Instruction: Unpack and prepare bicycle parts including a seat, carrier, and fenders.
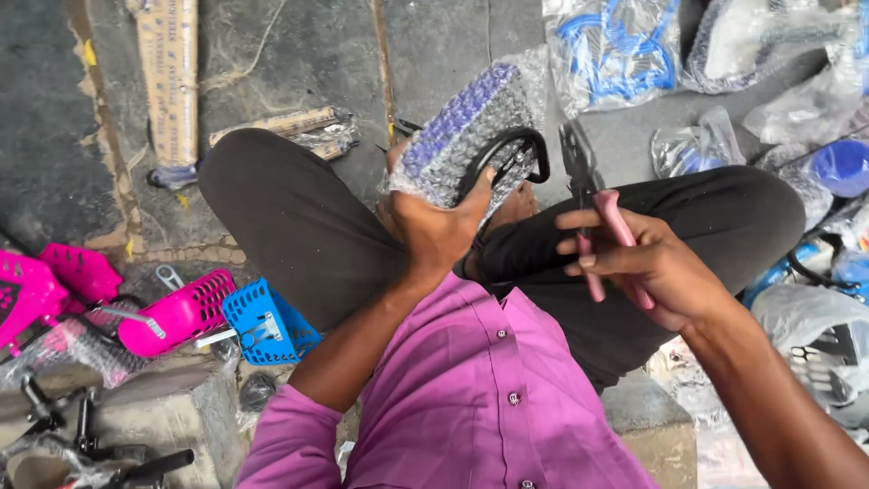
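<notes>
Scissors (593,213) upright, blades pointing away

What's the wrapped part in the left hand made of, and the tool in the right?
Wrapped part: clear bubble wrap, dimpled and shiny, over something purple and black, likely plastic. Tool: dark, probably metal blades with glossy pink handles, plastic or rubber-coated. Left hand grips the part; right hand the handles.

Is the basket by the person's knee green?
No, the small basket lying on the floor beside the knee is blue.
</notes>
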